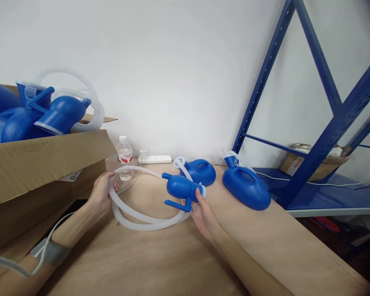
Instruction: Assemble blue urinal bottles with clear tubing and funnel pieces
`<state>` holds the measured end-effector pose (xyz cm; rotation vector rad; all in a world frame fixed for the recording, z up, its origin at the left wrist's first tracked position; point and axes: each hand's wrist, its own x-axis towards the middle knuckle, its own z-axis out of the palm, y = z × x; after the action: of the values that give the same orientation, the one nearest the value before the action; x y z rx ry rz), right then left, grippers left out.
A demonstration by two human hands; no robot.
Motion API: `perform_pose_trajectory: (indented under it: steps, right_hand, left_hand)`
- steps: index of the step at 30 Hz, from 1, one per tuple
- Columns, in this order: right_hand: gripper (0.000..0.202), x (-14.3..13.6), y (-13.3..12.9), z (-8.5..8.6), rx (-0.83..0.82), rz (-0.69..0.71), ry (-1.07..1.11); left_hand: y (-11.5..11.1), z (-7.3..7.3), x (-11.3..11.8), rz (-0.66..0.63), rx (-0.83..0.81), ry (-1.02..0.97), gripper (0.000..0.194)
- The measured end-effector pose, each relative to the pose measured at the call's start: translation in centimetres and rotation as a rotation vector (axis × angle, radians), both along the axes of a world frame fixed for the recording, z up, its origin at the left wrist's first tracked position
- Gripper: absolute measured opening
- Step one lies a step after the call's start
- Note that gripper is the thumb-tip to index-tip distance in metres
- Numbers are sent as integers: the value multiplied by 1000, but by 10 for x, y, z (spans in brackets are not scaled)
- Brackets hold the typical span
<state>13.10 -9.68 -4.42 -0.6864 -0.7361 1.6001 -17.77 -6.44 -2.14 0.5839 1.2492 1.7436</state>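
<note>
My right hand is closed round the wide end of a blue plastic urinal funnel, its thumb on top near the white rim. A side handle sticks out below the funnel, and its narrow ribbed spout points left. My left hand grips a coiled translucent hose, whose loops hang between both hands over the table. One end of the hose comes close to the spout; I cannot tell whether they join. Behind the funnel lies a blue urinal bottle, and to its right stands a second blue bottle with tubing at its neck.
On the left an open cardboard box holds several blue parts and a hose. A water bottle and a white power strip stand by the wall. A blue metal shelf bounds the right side. A cable runs from my left wrist.
</note>
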Motion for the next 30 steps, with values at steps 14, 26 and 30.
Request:
perform_pose_trajectory:
  steps: [14,26,30]
  right_hand:
    - [61,8,22,-5,61,-145,47]
    - [60,17,26,-6,97,-263,-16]
    - [65,16,28,-11,98,-303,-35]
  left_hand:
    - [-11,21,-2,-90,125,196,54]
    - [-4,-3,5,-260,-78,984,48]
    - [-2,-14,-4,-160,52,1202,30]
